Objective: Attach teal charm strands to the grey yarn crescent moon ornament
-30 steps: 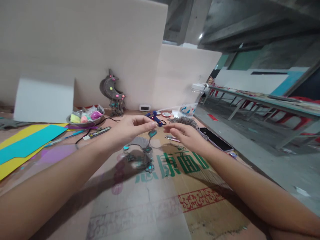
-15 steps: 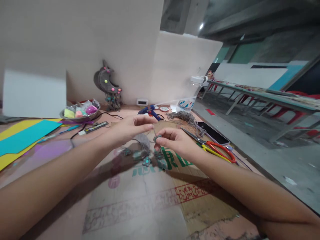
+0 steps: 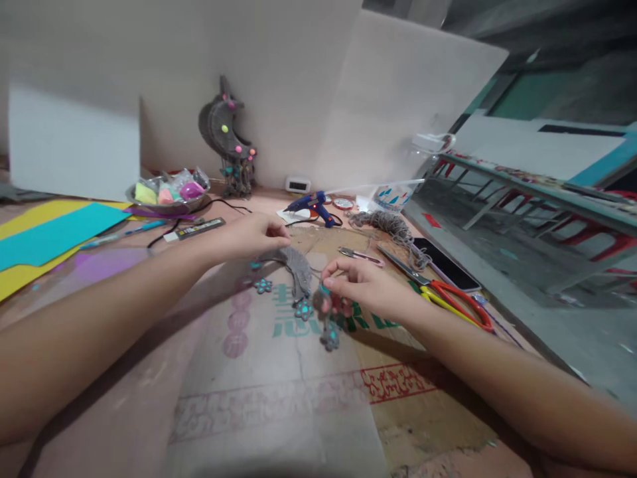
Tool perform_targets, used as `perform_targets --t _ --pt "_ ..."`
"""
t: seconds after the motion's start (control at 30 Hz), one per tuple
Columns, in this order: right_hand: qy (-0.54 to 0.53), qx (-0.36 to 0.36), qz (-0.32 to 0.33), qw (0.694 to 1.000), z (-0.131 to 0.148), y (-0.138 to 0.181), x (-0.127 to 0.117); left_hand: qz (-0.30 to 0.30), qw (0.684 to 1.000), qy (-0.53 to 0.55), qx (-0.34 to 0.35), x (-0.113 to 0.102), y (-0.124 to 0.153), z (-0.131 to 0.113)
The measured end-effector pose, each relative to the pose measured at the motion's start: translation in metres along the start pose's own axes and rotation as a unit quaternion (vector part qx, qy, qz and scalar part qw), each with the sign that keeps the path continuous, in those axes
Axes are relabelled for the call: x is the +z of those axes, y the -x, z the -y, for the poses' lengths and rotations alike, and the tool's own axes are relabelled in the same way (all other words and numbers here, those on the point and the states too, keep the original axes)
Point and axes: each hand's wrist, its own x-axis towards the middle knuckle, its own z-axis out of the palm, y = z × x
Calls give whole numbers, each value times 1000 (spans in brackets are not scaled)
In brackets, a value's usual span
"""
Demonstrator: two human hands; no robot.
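The pale wooden table (image 3: 89, 265) carries a flattened brown cardboard sheet printed in green and red (image 3: 279, 398), and everything in hand sits on or over that sheet. The left hand (image 3: 253, 236) hovers over the sheet's far left part, thumb and fingertips pinched together. Whether a thread runs between them is too fine to tell. The right hand (image 3: 363, 285) is over the sheet's middle. Half a second ago it was almost touching the left hand; now it is lower and nearer the person, and the hands are clearly apart. A grey yarn-wrapped crescent (image 3: 298, 269) lies on the sheet between the two hands, just below the left fingertips. Red-and-yellow-handled scissors (image 3: 432, 289) lie on the sheet's right edge, beside the right wrist. The right hand's fingertips grip a string of small teal flower charms (image 3: 324, 309), which now dangles just above the sheet's green print.
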Motion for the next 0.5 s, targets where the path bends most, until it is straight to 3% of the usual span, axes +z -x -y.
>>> perform_targets --t 0.13,0.23,0.4,0.5 --pt "38 29 -88 995 -18 -14 9 11 997 -44 60 16 -2 9" --pt "52 11 -125 991 -23 -18 11 25 990 -81 111 23 -4 12" --pt "59 -47 -165 983 -29 -20 12 40 986 -128 98 28 -8 15" --pt "36 -38 -173 983 -28 -20 13 21 982 -157 100 25 -10 9"
